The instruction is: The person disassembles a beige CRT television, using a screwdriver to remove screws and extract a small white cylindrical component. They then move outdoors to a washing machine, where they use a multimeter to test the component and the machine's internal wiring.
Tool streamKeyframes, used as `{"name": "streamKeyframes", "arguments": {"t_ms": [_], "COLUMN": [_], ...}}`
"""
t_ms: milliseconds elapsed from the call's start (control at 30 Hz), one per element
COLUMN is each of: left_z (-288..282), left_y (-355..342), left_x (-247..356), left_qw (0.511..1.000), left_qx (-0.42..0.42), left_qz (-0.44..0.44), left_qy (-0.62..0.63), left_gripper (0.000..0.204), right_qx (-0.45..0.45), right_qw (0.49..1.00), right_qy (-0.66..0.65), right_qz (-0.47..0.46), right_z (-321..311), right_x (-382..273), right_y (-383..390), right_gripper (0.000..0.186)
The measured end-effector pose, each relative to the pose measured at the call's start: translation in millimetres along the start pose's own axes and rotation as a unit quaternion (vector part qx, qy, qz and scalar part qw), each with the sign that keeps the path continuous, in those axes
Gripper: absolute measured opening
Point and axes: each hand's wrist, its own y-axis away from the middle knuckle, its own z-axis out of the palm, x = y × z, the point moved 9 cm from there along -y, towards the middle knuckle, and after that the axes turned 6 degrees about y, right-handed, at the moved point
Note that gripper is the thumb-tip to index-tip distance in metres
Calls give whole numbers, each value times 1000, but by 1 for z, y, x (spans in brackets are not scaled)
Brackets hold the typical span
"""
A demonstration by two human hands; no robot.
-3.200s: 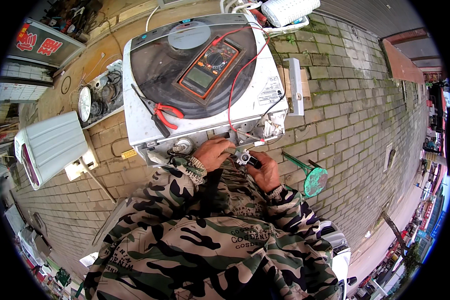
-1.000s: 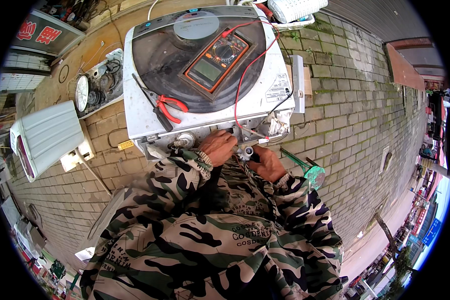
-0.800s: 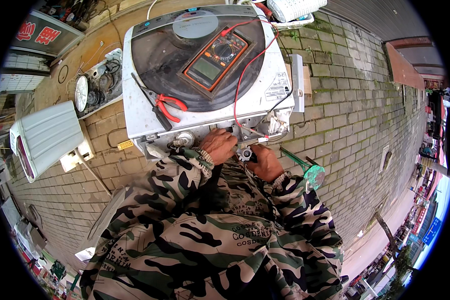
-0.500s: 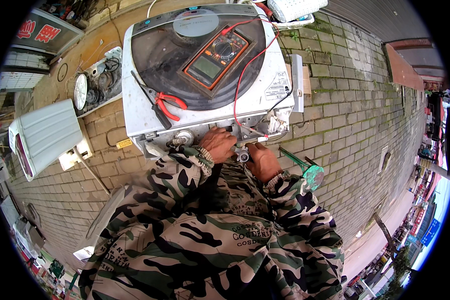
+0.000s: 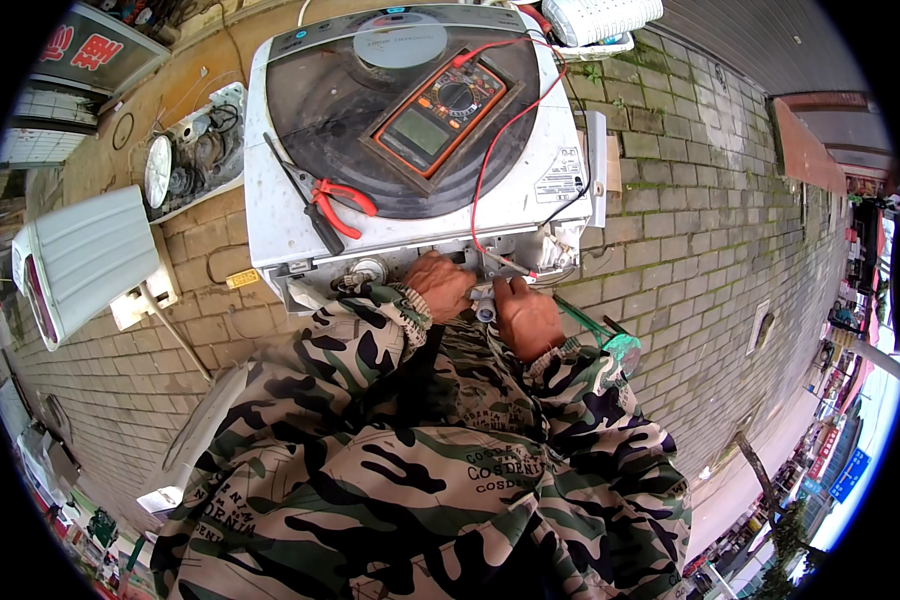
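A white top-loading washing machine (image 5: 270, 190) stands on brick paving, its near panel open. My left hand (image 5: 440, 285) reaches into the opening at the machine's near edge, fingers curled on the parts inside. My right hand (image 5: 525, 318) is beside it, closed around a small grey part (image 5: 484, 303) with wires. An orange multimeter (image 5: 435, 115) lies on the dark lid, and its red lead (image 5: 490, 160) runs down to my hands. Red-handled pliers (image 5: 342, 205) and a black-handled screwdriver (image 5: 305, 200) also rest on the lid.
A white ribbed appliance (image 5: 90, 260) lies at the left. A tray with a round gauge and parts (image 5: 185, 155) sits behind it. A green tool (image 5: 610, 340) lies on the bricks at the right. A white basket (image 5: 605, 18) sits behind the machine.
Both hands stay at the machine's near opening with only small shifts. My view has moved slightly closer over the machine.
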Motion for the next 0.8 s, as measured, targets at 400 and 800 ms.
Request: {"name": "streamKeyframes", "arguments": {"t_ms": [400,800], "left_z": [-2,-1], "left_y": [-1,-6], "left_x": [0,-2], "left_qw": [999,1000], "left_qx": [35,-6], "left_qz": [-17,5], "left_qy": [-30,1], "left_gripper": [22,20], "right_qx": [-16,-37], "right_qw": [966,998], "right_qy": [-257,-34], "right_qz": [-30,-28], "right_z": [12,-2], "right_x": [18,0], "right_y": [-8,-7], "right_gripper": [29,29]}}
